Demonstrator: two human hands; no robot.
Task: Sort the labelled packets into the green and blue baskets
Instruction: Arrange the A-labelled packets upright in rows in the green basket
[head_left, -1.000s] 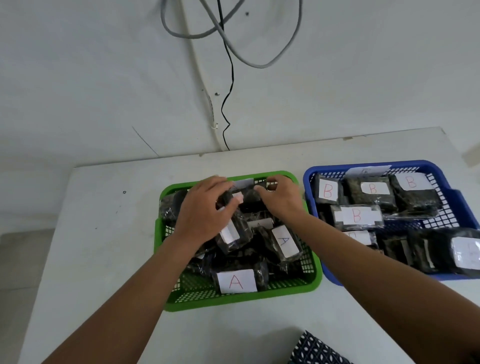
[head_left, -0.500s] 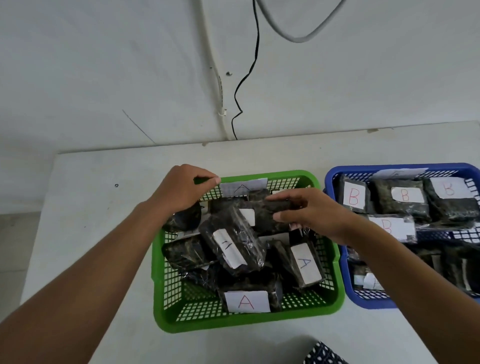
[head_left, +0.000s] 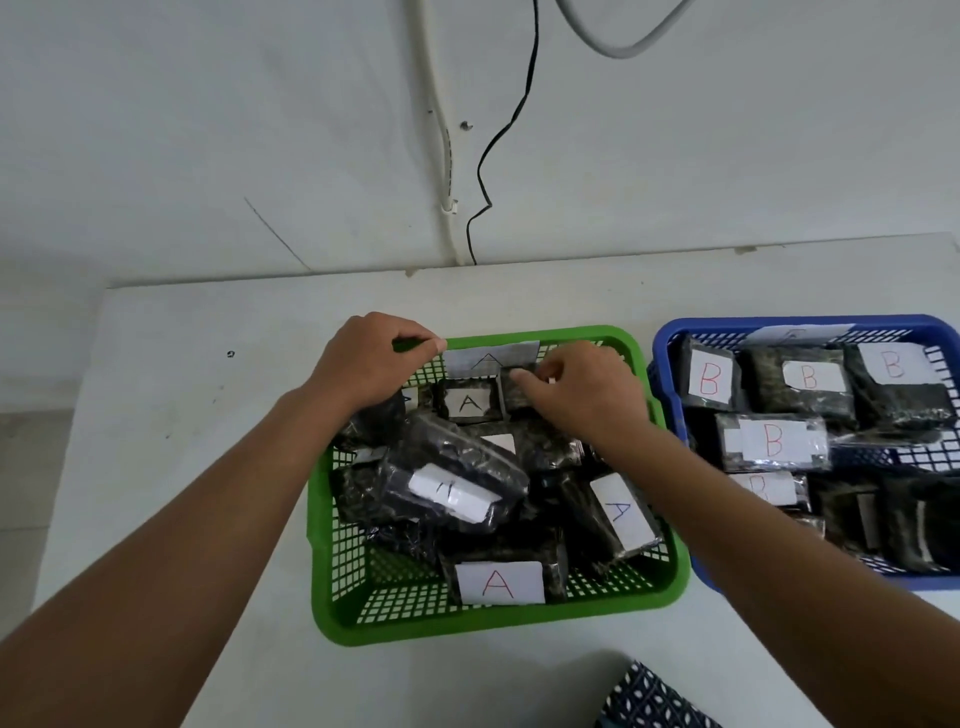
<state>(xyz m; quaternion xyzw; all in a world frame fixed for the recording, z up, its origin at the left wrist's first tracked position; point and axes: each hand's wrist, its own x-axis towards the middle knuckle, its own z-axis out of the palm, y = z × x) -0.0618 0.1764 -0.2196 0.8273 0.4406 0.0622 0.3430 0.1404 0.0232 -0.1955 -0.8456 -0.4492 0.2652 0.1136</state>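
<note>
Partly hand-hidden: rear dark packet (head_left: 517, 387).

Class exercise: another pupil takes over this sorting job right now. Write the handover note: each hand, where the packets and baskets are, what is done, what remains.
Left hand: grips the far rim of the green plastic mesh basket.
Right hand: pinches a dark plastic-wrapped packet at the back of that basket, beside the packet with a white "A" label.
Blue plastic mesh basket, to the right: packets with "B" labels.
Done: every readable label matches its basket; none lie on the white table.
Left: settle the pinched packet; check the packets whose labels are hidden.
</note>
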